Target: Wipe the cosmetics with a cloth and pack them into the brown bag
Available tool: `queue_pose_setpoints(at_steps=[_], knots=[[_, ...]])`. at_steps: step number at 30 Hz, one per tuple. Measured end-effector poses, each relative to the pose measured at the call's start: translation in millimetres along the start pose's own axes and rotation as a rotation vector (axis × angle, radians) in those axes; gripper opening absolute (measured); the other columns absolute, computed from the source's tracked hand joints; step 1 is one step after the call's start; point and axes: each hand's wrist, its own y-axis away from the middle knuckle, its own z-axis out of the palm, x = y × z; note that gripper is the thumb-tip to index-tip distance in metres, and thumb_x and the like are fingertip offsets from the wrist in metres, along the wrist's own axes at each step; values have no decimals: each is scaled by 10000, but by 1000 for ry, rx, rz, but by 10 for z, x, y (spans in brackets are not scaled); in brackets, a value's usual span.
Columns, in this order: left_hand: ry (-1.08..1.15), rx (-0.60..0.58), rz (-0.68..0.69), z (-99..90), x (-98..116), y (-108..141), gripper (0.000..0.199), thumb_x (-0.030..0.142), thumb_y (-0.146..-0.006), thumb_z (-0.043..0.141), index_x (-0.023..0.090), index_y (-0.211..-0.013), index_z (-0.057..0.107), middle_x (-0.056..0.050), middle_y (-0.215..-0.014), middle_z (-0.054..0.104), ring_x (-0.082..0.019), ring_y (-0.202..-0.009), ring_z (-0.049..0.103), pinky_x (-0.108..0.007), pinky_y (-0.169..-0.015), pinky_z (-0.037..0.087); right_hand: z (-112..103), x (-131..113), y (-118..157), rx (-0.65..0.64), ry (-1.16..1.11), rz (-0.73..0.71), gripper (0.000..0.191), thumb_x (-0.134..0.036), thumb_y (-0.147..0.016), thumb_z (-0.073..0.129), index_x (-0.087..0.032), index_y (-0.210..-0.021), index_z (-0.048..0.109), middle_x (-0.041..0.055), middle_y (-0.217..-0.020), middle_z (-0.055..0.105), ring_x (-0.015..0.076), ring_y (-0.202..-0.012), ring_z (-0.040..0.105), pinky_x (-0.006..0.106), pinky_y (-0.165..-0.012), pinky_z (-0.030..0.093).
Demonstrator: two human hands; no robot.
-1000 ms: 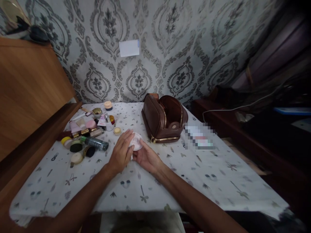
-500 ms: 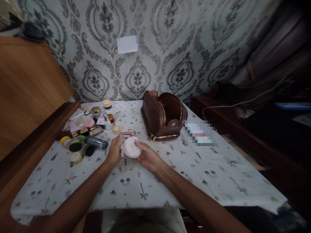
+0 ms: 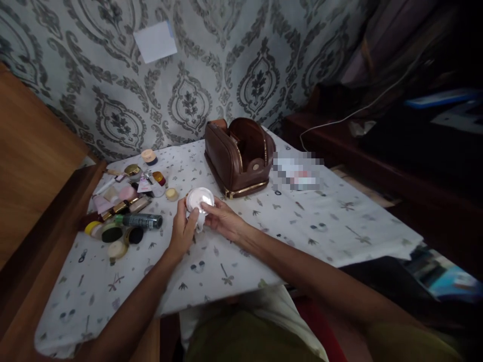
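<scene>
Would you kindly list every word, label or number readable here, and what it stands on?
Nothing can be read clearly.
Dark green cylindrical bottle: markings too small and blurred.
White round container: any lettering too blurred.
Pixelated item beside brown leather-look bag: obscured.

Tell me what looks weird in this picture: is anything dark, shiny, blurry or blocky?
In the head view, the far right sinks into deep shadow; in the head view, bright glare whitens the round white container; in the head view, big squares hide whatever lies right of the brown bag, and the blue thing at lower right looks smeared.
</scene>
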Motion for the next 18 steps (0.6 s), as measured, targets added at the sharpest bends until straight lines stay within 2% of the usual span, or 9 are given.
queue_pose_setpoints(at_steps=[6, 9, 11, 14, 18], knots=[[63, 121, -55, -98, -19, -96, 321, 469, -945, 442, 190, -932, 598, 2, -844, 607, -152, -798, 569, -243, -746, 459, -2, 19, 7, 26, 247, -95, 333, -358, -637, 832, -150, -858, 693, -33, -716, 627, 58, -590, 481, 173, -489, 326], [103, 132, -87, -128, -59, -127, 327, 477, -929, 464, 188, -889, 612, 7, -799, 606, -153, -769, 578, -239, -720, 467, -17, 12, 9, 2, 274, -128, 344, -377, -675, 802, -184, -930, 675, -53, -682, 609, 59, -559, 468, 184, -493, 312], [92, 143, -71, -132, -64, -132, 344, 478, -936, 446, 189, -960, 631, -20, -914, 653, -182, -895, 609, -267, -819, 476, -21, 7, 19, -9, 288, -113, 374, -367, -676, 804, -199, -973, 650, -52, -678, 627, 67, -551, 499, 191, -511, 337], [26, 160, -5, -124, -33, -113, 395, 472, -955, 401, 190, -1127, 619, -68, -1168, 646, -225, -1128, 574, -336, -997, 423, -6, 14, 44, -52, 250, -14, 410, -359, -673, 814, -195, -983, 603, -27, -697, 671, 85, -554, 566, 199, -531, 386], [-52, 70, 89, -103, 5, -66, 451, 458, -952, 414, 167, -1269, 549, -108, -1298, 599, -248, -1212, 540, -385, -1049, 399, 10, 51, 70, -115, 148, 69, 459, -359, -678, 826, -197, -1016, 562, -12, -722, 695, 106, -597, 637, 194, -546, 435]])
